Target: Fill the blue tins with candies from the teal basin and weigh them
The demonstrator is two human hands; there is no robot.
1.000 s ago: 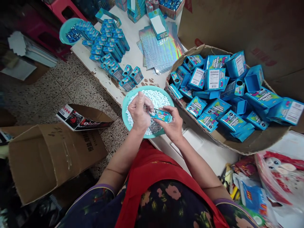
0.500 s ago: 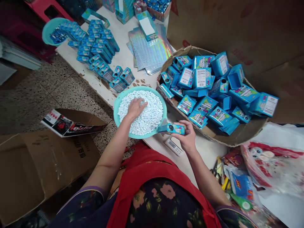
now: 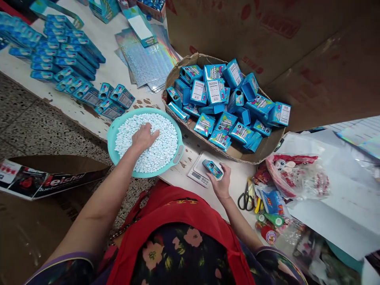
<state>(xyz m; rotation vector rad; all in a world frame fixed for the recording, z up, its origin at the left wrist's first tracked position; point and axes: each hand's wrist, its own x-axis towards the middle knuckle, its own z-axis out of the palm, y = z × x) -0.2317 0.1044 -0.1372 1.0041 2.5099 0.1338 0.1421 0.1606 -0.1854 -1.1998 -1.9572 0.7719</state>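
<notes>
A turquoise bowl point(image 3: 179, 153) full of small white candies point(image 3: 157, 150) stands at the table's front edge. My left hand point(image 3: 144, 137) rests on the candies with its fingertips sunk among them; whether it grips any is hidden. Right of the bowl lies a white kitchen scale point(image 3: 196, 173). Over the scale, my right hand point(image 3: 222, 182) holds a small blue candy box point(image 3: 212, 169) between thumb and fingers, its round hole showing on top.
A cardboard tray point(image 3: 261, 156) of blue boxes sits behind the scale. Rows of blue boxes point(image 3: 71, 59) and shiny sheets point(image 3: 148, 59) lie at the back left. Scissors point(image 3: 246, 200), tape and plastic bags point(image 3: 308, 176) are on the right.
My right hand has carried the blue box from the bowl's rim to over the scale. My left hand stays in the candies. The view has shifted to the right.
</notes>
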